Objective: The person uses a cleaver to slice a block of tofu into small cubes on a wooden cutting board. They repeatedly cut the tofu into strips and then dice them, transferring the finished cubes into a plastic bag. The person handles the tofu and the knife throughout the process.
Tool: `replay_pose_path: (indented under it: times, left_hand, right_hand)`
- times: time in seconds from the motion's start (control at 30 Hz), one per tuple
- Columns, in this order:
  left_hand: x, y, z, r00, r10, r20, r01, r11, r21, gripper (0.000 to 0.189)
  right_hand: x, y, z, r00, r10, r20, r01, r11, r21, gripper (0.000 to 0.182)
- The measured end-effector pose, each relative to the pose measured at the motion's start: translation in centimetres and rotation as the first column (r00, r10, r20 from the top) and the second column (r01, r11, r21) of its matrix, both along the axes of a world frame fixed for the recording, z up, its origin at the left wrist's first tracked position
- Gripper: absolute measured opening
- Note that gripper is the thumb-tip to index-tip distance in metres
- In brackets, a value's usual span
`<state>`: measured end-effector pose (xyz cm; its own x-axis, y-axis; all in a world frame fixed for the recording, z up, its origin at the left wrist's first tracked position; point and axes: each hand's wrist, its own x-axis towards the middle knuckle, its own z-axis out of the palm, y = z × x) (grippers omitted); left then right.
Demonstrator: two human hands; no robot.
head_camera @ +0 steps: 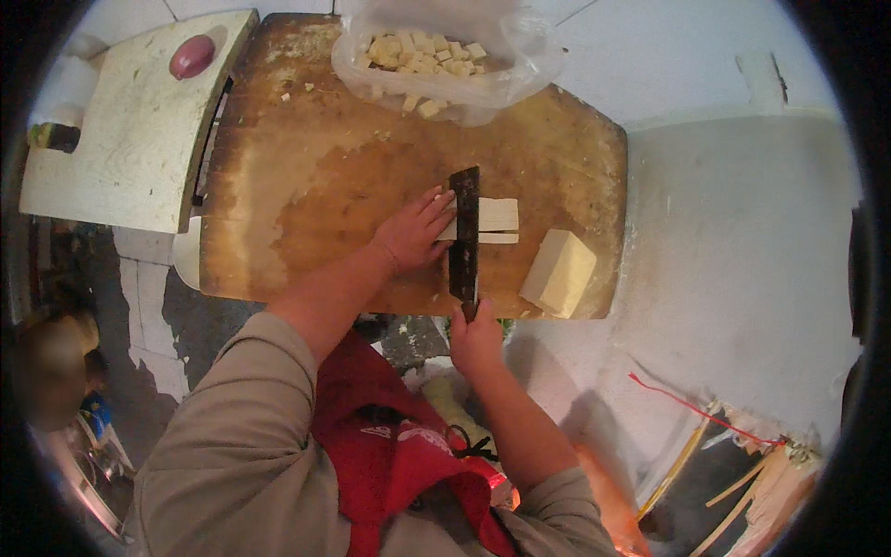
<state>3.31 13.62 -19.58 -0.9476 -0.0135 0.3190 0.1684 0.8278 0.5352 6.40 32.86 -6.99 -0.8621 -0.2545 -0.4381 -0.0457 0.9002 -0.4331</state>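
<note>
My right hand (478, 339) grips the handle of a dark cleaver (464, 233), whose blade stands across a pale slab of what looks like tofu (499, 214). Part of that slab is sliced into strips, with a thin gap showing near its lower edge. My left hand (418, 233) lies flat, fingers apart, on the slab's left portion close to the blade, hiding much of it. To the right rests a larger uncut block (559, 273) of the same pale food. All of it sits on a worn wooden cutting board (334, 257).
At the board's far side, a clear plastic bag (515, 76) holds many small pale cubes (424, 52). A second, lighter board (132, 132) adjoins at left, bearing a reddish-purple oval vegetable (192, 57). A white wall (724, 230) borders the right side.
</note>
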Motion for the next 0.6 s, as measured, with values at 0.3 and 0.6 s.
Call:
replay_pose_path:
  times: [0.3,0.6]
  left_hand:
    - [0.4,-0.2,0.2,0.999,-0.006,0.052,0.006,1.0,0.001,0.058]
    - [0.5,-0.3,0.8,0.999,-0.006,0.037,0.004,0.998,0.057,0.058]
  right_hand:
    - [-0.7,0.1,5.4,0.996,0.013,-0.083,-0.009,0.998,0.057,0.035]
    - [-2.2,0.9,0.1,0.997,0.07,-0.024,-0.069,0.997,0.044,0.034]
